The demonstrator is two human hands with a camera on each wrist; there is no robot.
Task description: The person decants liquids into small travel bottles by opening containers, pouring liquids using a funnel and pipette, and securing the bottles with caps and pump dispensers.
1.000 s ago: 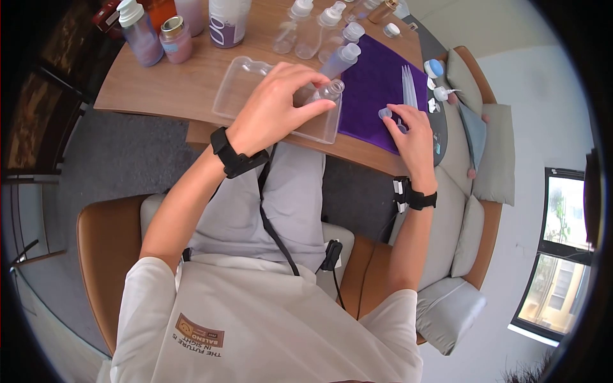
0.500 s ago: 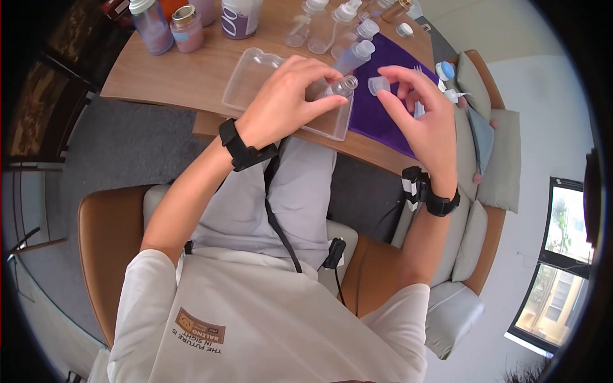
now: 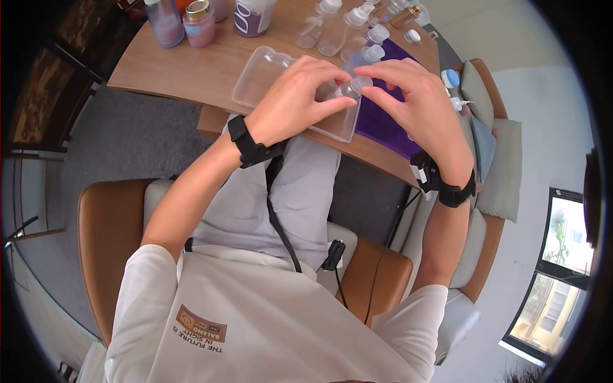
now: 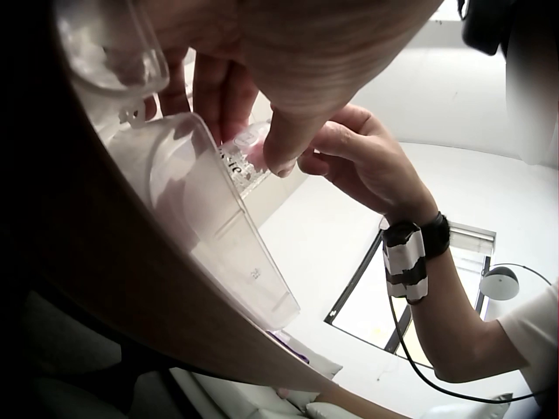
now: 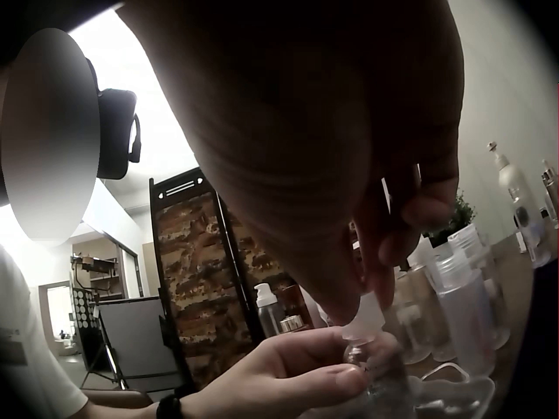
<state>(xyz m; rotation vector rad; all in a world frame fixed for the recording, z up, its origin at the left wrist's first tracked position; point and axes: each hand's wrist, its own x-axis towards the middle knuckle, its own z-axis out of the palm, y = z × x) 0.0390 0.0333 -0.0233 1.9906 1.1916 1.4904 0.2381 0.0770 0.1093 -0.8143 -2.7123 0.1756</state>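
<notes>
Bottle in grasp, small and clear, was held by a seated person's left hand just above the center of the head view, gripped between thumb and fingers and tilted toward the upper right. The right hand, reaching in from the right, pinched a translucent cap between thumb and fingers at the bottle's mouth. In the right wrist view, the cap showed below and right of center, directly over the neck; whether it was screwed down could not be told. A clear plastic tray lay beneath the left hand on the wooden table, its right end beside a purple cloth partly hidden by the right hand. Clear bottles stood in a cluster at the top of the frame, right of center, with a small white-topped container farther right. At upper left stood a bluish bottle, a pink jar with a gold-rimmed lid and a white-and-purple tub. Black bands circled both wrists.
</notes>
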